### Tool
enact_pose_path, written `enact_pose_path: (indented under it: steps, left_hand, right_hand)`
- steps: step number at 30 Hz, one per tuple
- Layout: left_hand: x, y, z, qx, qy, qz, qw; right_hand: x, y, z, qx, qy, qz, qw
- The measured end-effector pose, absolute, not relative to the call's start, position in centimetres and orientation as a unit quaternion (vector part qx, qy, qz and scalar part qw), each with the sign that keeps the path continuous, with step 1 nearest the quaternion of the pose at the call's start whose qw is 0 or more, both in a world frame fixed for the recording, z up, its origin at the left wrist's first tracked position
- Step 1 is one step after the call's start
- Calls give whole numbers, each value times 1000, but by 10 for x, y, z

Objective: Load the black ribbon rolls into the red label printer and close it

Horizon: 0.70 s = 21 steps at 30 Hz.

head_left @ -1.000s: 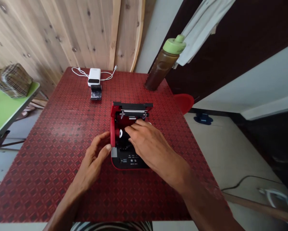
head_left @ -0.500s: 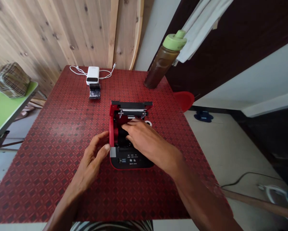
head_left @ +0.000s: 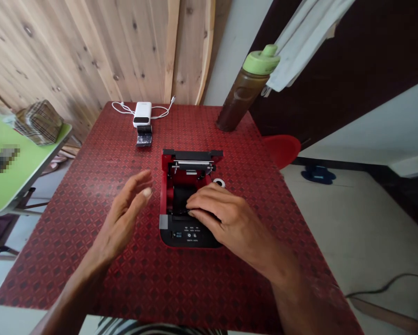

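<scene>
A red and black compact printer sits open in the middle of the red patterned table, its lid raised at the back and a metal bar across its top. My right hand lies over the front of the dark compartment, fingers curled against its front edge. Whatever is under those fingers is hidden. My left hand hangs open just left of the printer, touching nothing. A small white ring lies against the printer's right side.
A white power bank with a white cable and a small black object lie at the table's far edge. A brown bottle with a green cap stands far right. A green table stands left, and a red stool right.
My left hand has left the printer's side and moved left into the air. My right hand has shifted toward the compartment's front. The view has swung slightly.
</scene>
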<state>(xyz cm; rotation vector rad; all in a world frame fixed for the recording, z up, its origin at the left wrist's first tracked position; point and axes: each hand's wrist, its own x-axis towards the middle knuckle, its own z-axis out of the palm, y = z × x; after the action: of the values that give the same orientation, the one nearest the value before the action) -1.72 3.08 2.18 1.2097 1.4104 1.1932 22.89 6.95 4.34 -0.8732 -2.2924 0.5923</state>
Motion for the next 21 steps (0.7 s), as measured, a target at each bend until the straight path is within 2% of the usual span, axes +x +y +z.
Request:
enact_pose_path:
  steps: [3, 5, 12, 16, 21]
  left_hand:
    - [-13, 59, 38, 545, 549, 503, 386]
    - [-8, 74, 43, 572, 524, 497, 389]
    - [0, 62, 42, 571, 537, 502, 366]
    - [3, 39, 32, 519, 549, 498, 425]
    - [9, 27, 14, 441, 527, 500, 527]
  right_hand:
    - [228, 59, 41, -326, -859, 164, 359]
    - [229, 51, 39, -329, -854, 115, 385]
    - [232, 22, 27, -370, -837, -31, 402]
    - [234, 16, 24, -398, -831, -84, 380]
    - [234, 23, 20, -378, -840, 1, 390]
